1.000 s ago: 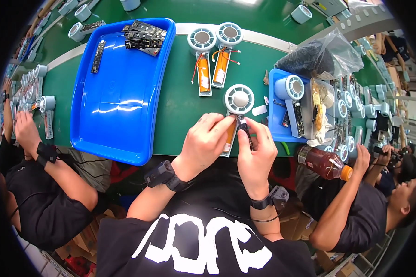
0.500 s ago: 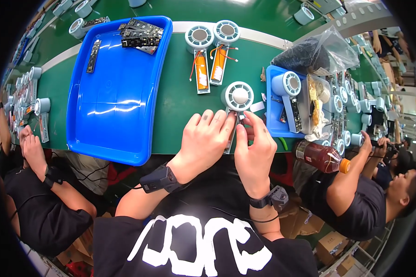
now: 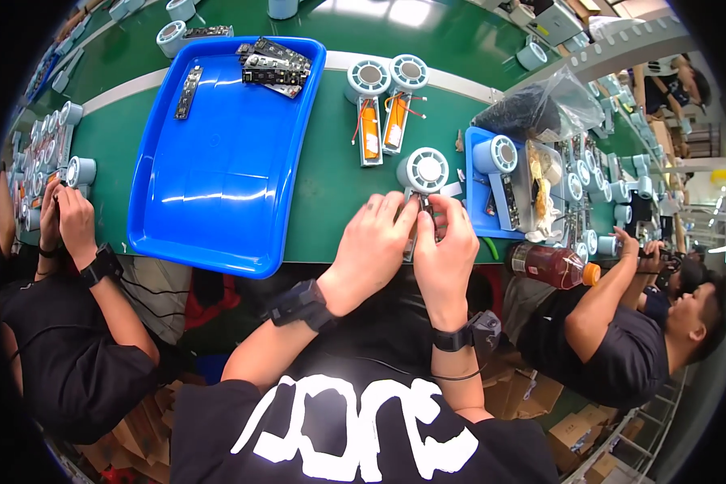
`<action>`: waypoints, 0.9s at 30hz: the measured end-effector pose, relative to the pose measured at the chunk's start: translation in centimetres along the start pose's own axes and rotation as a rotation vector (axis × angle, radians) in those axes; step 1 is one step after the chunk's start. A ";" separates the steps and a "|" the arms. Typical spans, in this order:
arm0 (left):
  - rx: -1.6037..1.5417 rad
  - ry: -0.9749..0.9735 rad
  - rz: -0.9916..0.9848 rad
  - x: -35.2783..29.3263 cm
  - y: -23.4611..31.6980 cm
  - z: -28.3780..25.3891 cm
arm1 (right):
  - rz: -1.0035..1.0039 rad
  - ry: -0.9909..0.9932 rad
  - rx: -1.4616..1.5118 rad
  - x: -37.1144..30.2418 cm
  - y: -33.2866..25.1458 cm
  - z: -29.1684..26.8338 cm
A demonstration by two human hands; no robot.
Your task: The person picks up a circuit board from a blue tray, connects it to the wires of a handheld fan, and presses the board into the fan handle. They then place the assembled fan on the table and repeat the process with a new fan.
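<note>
A light-blue handheld fan [image 3: 425,170] lies in front of me on the green table, its round head away from me and its open handle toward me. My left hand [image 3: 373,248] grips the left side of that handle with bent fingers. From the other side, my right hand [image 3: 445,254] pinches at the top of the handle, just below the head. Something small and dark shows between my fingertips, probably part of a circuit board, but my fingers hide most of it. Beyond lie two more fans, a left one [image 3: 369,121] and a right one [image 3: 404,101], with orange batteries and loose wires in their open handles.
Left of my hands stands a blue tray [image 3: 210,210] with several circuit boards [image 3: 276,68] at its far end. A smaller blue bin [image 3: 482,223] at right holds another fan. Beside it are a drink bottle [image 3: 547,265] and a clear bag [image 3: 550,109]. Co-workers sit on both sides.
The whole view has shifted slightly. My hands stay at the fan's handle, with the right fingertips drawn closer to the left ones. The left co-worker's hands have moved up to the fans there.
</note>
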State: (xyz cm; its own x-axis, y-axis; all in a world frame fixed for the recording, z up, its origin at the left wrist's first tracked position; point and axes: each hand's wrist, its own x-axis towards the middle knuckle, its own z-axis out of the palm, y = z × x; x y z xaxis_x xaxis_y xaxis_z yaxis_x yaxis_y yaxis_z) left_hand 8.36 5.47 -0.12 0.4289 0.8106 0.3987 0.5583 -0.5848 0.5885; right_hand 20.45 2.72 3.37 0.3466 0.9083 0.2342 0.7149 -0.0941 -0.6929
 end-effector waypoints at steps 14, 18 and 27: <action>-0.848 0.007 -0.319 -1.5 -0.7 -0.2 | -0.127 0.098 -0.103 -1.0 0.8 2.5; -0.871 0.039 -0.322 -1.8 -0.9 -0.4 | -0.176 0.127 -0.088 -1.0 1.3 2.9; -0.765 0.271 -0.208 -4.3 -0.9 0.3 | -0.082 -0.171 -0.184 -1.9 1.2 1.4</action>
State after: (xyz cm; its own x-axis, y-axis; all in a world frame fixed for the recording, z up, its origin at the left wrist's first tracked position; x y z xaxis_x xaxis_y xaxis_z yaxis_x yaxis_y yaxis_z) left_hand 6.22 2.47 -2.57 0.1302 0.9359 0.3274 -0.0705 -0.3206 0.9446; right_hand 19.78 1.43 1.16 0.1859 0.9703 0.1549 0.8401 -0.0753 -0.5371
